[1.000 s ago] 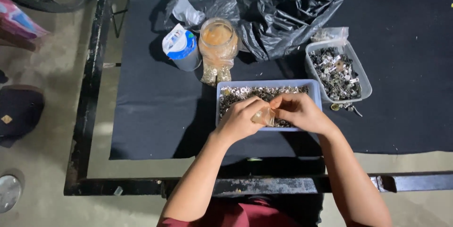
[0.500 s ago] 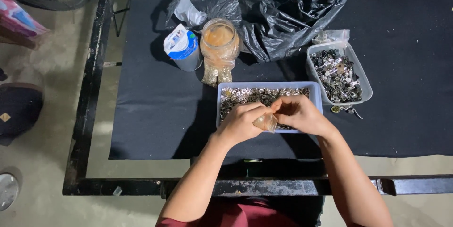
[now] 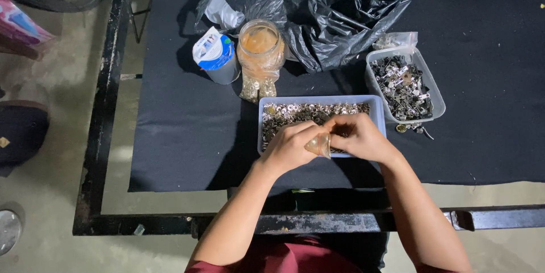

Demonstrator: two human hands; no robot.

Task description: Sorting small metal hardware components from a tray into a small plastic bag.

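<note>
Both hands meet over the blue tray (image 3: 265, 131) of tiny rings. The left hand (image 3: 290, 147) and right hand (image 3: 359, 138) pinch a small clear bag (image 3: 318, 145) between them.

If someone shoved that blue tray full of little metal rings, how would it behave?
The blue tray looks rigid and fairly heavy, since small metal rings fill it. On the black cloth it would probably drag, not glide. A jolt might spill rings over its low wall.

Pale blue tray (image 3: 265, 122) of silvery rings, black mat (image 3: 187, 108), amber jar (image 3: 260, 51).
</note>
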